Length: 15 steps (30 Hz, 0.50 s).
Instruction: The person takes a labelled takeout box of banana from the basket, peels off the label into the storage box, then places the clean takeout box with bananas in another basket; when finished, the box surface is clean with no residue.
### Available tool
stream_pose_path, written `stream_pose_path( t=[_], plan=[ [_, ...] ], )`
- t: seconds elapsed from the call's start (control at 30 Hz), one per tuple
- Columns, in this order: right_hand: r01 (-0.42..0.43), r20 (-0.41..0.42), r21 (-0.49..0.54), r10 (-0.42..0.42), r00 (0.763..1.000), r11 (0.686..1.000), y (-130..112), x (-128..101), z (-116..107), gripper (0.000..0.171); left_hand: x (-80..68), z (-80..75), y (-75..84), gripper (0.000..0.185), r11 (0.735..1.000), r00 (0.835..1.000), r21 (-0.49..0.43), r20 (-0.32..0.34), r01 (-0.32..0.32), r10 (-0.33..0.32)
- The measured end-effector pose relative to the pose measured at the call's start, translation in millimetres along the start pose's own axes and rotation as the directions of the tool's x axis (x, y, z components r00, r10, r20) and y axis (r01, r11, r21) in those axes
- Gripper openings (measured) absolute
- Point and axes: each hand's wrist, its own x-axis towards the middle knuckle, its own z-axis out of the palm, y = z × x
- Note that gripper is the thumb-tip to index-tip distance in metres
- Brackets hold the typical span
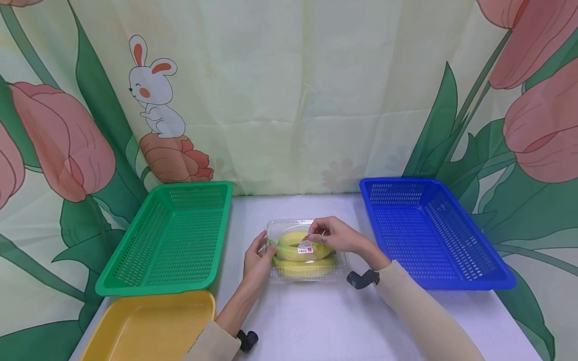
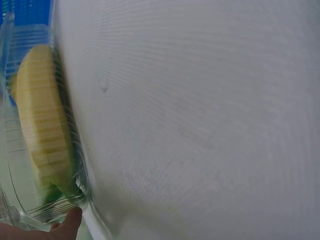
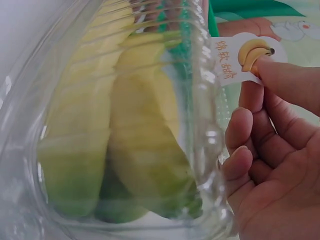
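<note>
A clear plastic clamshell box [image 1: 340,268] with yellow-green bananas [image 1: 304,267] inside lies on the white table. My left hand [image 1: 258,261] holds the box by its left side, with a thumb [image 2: 72,220] at the corner in the left wrist view. Above the lid, my right hand [image 1: 338,234] pinches a small white sticker label [image 1: 305,247] between thumb and forefinger. In the right wrist view that label [image 3: 235,55] bears a banana picture and orange characters, and its left edge meets the lid's edge. The other right fingers are curled below it.
A green basket [image 1: 221,225] stands at the left, with a yellow tray [image 1: 209,301] in front of it. At the right is a blue basket [image 1: 469,286]. Behind the table [image 1: 307,321] hangs a curtain [image 1: 325,115] printed with tulips and a rabbit.
</note>
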Motion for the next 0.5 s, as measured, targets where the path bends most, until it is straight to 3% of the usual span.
stream_pose_path(
  t=[0.5],
  plan=[
    [0.036,0.033,0.039,-0.037,0.999,0.999,1.9,-1.7,-2.8,0.007,0.2,-1.5,-1.5,0.061,1.000,1.000,0.012,0.007,-0.003,0.003]
  ],
)
